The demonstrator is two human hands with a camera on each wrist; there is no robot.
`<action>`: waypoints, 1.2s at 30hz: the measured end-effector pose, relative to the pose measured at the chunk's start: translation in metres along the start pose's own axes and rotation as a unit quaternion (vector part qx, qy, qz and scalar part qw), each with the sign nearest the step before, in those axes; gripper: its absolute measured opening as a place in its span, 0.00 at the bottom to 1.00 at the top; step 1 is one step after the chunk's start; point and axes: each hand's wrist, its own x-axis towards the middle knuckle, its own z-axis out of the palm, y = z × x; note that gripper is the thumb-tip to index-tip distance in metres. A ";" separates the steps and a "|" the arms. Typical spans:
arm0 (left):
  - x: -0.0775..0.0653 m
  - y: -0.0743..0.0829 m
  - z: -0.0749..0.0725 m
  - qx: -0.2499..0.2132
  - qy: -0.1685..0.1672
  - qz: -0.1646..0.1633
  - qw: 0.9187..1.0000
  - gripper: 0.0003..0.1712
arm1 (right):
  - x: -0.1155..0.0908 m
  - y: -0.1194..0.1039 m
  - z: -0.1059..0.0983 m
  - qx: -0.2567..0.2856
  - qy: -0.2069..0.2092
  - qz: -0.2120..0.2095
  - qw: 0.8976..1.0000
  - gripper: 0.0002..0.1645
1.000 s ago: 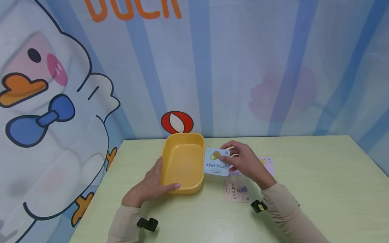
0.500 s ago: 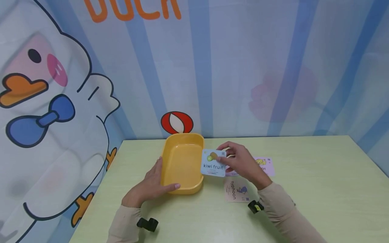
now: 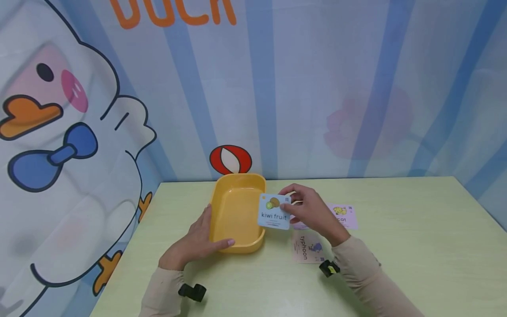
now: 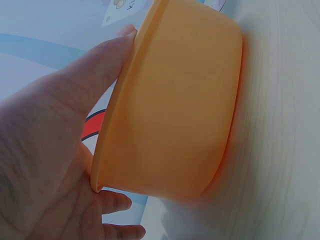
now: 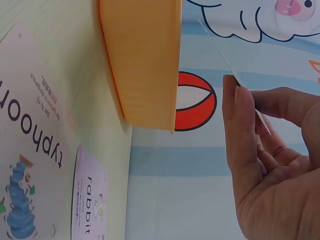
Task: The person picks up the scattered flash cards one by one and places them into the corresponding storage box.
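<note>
Fingers (image 5: 239, 125) of the right hand (image 3: 310, 211) clamp the kiwi fruit card (image 3: 273, 222) at its right edge, thumb (image 3: 287, 207) across the printed face and the others behind. Most of the card juts out leftward from the fingertips, above the right rim of the yellow tray (image 3: 237, 213), and in the right wrist view it shows edge-on, tilted and apart from the plastic.

For a clean placement, the carry appears to call for a light pinch near that edge, enough to hold the card without bending it. Its leading corner is best held above the rim until the whole card is past the wall, then lowered flat; too low a pass could catch the side.

Left of those fingers, the left hand (image 3: 196, 240) grips the tray's near left corner, its thumb (image 3: 225, 245) over the near rim and its fingers along the outer wall, a brace likely worth holding against a nudge.

Both forearms angle in from the near side, the right sleeve (image 3: 368, 273) slanting up and leftward, the wrist above the table (image 3: 428, 251). Below the pinching fingers lies a typhoon card (image 3: 305, 248); to their right, a cat card (image 3: 345, 219).
</note>
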 end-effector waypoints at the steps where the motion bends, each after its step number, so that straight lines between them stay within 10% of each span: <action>1: 0.000 0.000 0.000 0.000 0.000 0.000 1.000 0.76 | 0.000 -0.001 0.001 0.003 0.000 0.001 1.000 0.19; 36: 0.001 0.001 0.000 -0.007 0.006 0.008 1.000 0.76 | 0.008 0.003 0.027 -0.026 0.033 -0.058 0.997 0.17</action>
